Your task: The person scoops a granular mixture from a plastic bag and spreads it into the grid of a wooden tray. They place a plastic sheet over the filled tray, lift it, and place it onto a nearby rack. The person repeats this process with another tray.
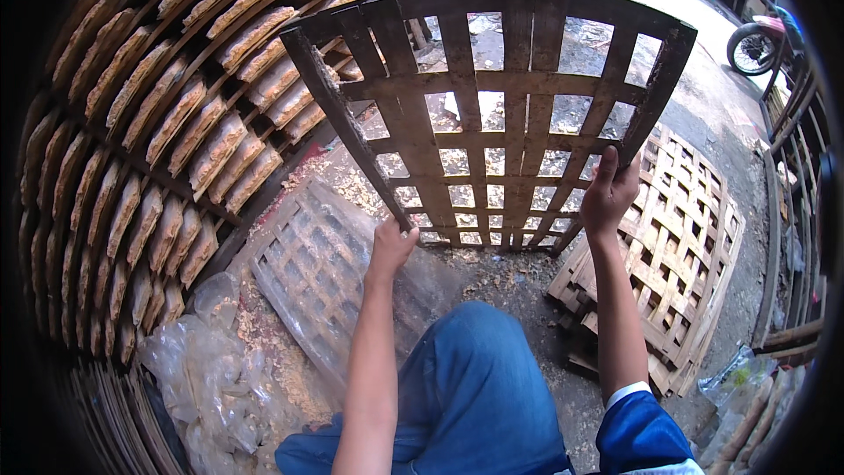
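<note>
Overhead, a dark, weathered slatted wooden rack (492,114) is gripped at its side edges by the left hand (389,244) and right hand (610,195), fingers closed round the frame, above littered ground (510,277).

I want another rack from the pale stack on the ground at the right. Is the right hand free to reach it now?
Probably not right away. The right hand grips the edge of the dark lattice rack, which the left hand also holds. The pale stack lies just below it, with nothing between.
</note>
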A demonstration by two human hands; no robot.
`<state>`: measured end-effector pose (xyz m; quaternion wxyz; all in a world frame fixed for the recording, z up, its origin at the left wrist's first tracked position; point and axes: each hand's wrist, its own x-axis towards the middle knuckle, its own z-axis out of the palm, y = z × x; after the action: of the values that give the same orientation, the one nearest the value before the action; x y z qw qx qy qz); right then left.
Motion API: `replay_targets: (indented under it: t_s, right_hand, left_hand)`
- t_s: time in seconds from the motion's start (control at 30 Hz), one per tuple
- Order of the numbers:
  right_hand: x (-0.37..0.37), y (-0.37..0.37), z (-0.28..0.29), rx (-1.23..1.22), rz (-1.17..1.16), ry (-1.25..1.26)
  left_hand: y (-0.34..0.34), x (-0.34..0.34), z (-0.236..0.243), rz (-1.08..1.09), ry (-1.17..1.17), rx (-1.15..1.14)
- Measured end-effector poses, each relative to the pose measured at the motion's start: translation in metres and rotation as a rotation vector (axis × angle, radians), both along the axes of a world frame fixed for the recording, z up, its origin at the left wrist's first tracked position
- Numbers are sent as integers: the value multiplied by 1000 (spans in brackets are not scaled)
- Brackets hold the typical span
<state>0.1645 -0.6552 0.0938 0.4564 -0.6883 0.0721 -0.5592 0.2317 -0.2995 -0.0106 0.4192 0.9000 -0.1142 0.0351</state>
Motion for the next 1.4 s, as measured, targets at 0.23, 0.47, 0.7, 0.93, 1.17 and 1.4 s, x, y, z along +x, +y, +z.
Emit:
replay_targets:
  t_s: [0.23, 0.47, 0.7, 0.93, 1.17, 1.4]
  right_hand:
    - [-4, 3, 5, 70, 17, 40]
    - [1, 0, 3, 73, 23, -5]
    - [0, -5, 1, 87, 3, 74]
    - [1, -9, -1, 88, 85, 105]
    - [-3, -10, -3, 113, 165, 69]
    - [-1, -14, -9, 185, 295, 82]
  left_hand:
    - [6, 2, -23, -4, 55, 12]
    - [7, 8, -24, 17, 232, -55]
    - [2, 10, -5, -18, 216, -72]
    - [-22, 1, -16, 274, -123, 107]
    - [-21, 1, -8, 188, -69, -8]
    - [4, 10, 85, -144, -389, -607]
